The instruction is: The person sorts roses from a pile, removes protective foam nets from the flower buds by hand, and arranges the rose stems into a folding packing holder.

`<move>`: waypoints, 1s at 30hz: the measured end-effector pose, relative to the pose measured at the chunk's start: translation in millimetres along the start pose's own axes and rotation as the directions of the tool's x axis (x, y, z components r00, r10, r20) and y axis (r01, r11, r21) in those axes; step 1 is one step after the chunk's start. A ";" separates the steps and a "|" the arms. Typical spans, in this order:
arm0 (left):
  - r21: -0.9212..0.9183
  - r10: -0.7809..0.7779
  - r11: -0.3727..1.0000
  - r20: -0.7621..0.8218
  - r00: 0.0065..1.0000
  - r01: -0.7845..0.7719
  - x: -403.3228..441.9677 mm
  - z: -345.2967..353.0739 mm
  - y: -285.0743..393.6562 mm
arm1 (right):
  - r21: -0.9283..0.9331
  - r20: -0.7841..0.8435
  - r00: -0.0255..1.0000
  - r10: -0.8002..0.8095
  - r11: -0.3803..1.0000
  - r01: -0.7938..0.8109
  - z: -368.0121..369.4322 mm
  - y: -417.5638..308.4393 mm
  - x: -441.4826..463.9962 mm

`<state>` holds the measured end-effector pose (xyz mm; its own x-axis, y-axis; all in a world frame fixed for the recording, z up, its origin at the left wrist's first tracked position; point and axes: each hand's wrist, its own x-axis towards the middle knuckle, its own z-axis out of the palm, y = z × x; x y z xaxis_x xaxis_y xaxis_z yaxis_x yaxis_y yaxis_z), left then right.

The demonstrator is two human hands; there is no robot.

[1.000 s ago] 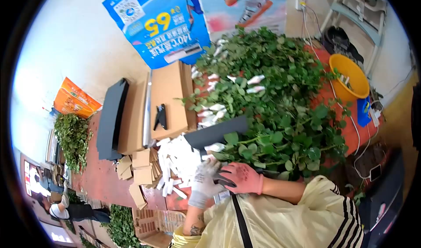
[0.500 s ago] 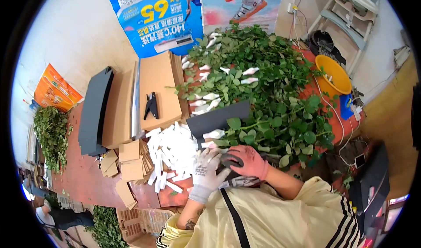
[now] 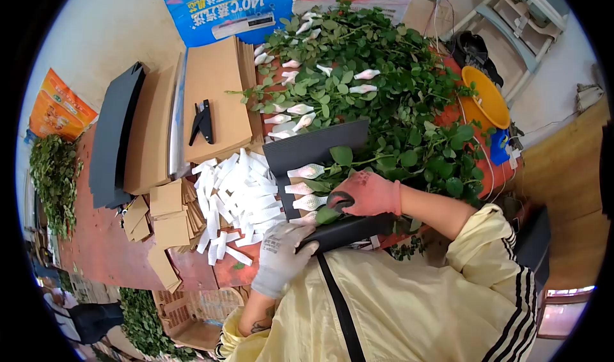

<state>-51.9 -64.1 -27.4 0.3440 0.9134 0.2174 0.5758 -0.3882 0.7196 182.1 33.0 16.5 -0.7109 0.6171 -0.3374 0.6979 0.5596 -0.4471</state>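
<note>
My left hand [image 3: 280, 254], in a grey-white glove, lies at the lower left end of a dark corrugated sheet [image 3: 345, 229], its fingers wrapped on the sheet's edge. My right hand [image 3: 366, 194], in a pink glove with dark fingertips, is closed over leafy stems just above the sheet; what it pinches is hidden. Several flower heads in white sleeves [image 3: 308, 202] lie in a column on the dark sheet, left of my right hand. Their green stems [image 3: 409, 164] run to the right. The sheet's upper flap [image 3: 316, 146] stands behind them.
White paper strips [image 3: 240, 192], cardboard pieces [image 3: 171, 224], and a black stapler [image 3: 201, 123] on stacked cardboard [image 3: 217, 93] are left. Dark sheets [image 3: 115, 135] stand farther left. A yellow bowl [image 3: 484, 96] is at the right. Another person [image 3: 89, 320] is at the lower left.
The view has shifted. My right hand has moved up and right from beside my left hand. More sleeved flower heads and the dark sheet's near part now show.
</note>
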 end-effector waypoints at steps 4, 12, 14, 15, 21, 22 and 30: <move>-0.267 -0.191 0.939 0.120 0.974 0.217 9.0 -14.5 -17.8 | -0.213 0.108 0.988 -0.110 0.968 0.131 17.2 9.3 12.7; 0.137 -0.270 0.963 0.447 0.853 0.233 49.7 -18.4 -41.7 | -0.233 0.142 0.986 -0.087 0.965 0.118 30.0 15.8 28.1; 0.118 -0.127 0.989 0.431 0.893 0.084 46.4 -10.9 -52.0 | -0.271 0.141 0.983 -0.119 0.950 0.154 31.5 16.2 27.9; 0.112 -0.130 0.990 0.438 0.890 0.089 44.9 -8.8 -57.0 | -0.263 0.148 0.982 -0.116 0.953 0.153 31.3 15.8 27.8; -0.031 -0.017 0.999 0.431 0.902 0.033 44.5 -17.2 -63.7 | -0.215 0.084 0.986 -0.144 0.964 0.159 40.3 22.3 29.1; -0.029 -0.031 0.998 0.447 0.894 0.049 43.0 -20.4 -66.7 | -0.183 0.054 0.984 -0.168 0.967 0.176 38.5 21.0 29.9; 0.425 -0.268 0.886 0.140 0.953 0.186 6.8 -82.6 -78.4 | -0.160 0.112 0.984 -0.142 0.974 0.159 30.3 17.9 27.1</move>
<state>-156.0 -17.3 -27.8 0.2775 0.9576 -0.0778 0.8894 -0.2255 0.3976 172.7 43.0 -25.7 -0.8080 0.4657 -0.3610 0.5810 0.7316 -0.3566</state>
